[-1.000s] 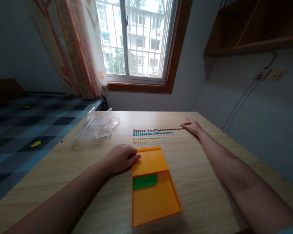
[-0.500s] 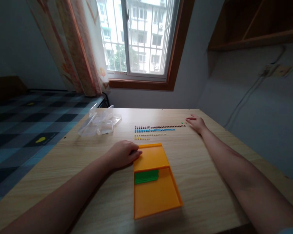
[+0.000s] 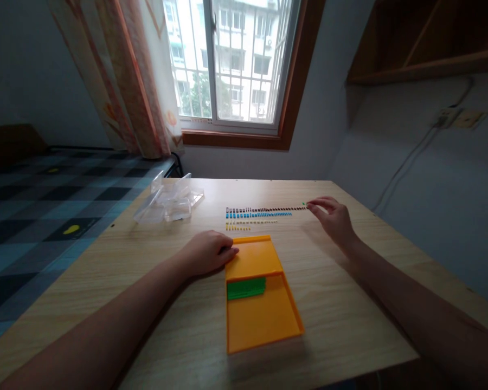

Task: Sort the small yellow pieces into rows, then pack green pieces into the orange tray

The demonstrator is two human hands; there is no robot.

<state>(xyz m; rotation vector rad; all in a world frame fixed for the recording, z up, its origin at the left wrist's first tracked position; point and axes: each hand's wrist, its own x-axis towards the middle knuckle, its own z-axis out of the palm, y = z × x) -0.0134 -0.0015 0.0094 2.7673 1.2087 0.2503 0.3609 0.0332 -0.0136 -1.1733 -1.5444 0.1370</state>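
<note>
My left hand [image 3: 209, 252] grips the upper left edge of an open orange plastic box [image 3: 264, 324], thumb over the rim and fingers curled. Green strips [image 3: 246, 288] lie side by side in the box's near compartment. Farther off, my right hand [image 3: 332, 218] hovers at the right end of a row of tiny dark brown pieces [image 3: 268, 209], thumb and forefinger pinched together; what is between them is too small to make out. A small green piece [image 3: 303, 203] lies by the fingertips. Below the brown row run blue pieces [image 3: 258, 215], pale pieces [image 3: 252, 222] and yellow pieces [image 3: 238, 228].
Clear plastic containers [image 3: 171, 203] are piled at the table's far left. The wooden table [image 3: 179, 325] stands beside a bed with a checked cover [image 3: 65, 211]. A window [image 3: 231, 65] and a wall shelf [image 3: 431, 59] are beyond.
My right hand has lifted a little off the table and its thumb and forefinger have come together at the end of the brown row. My left hand stays on the box edge.
</note>
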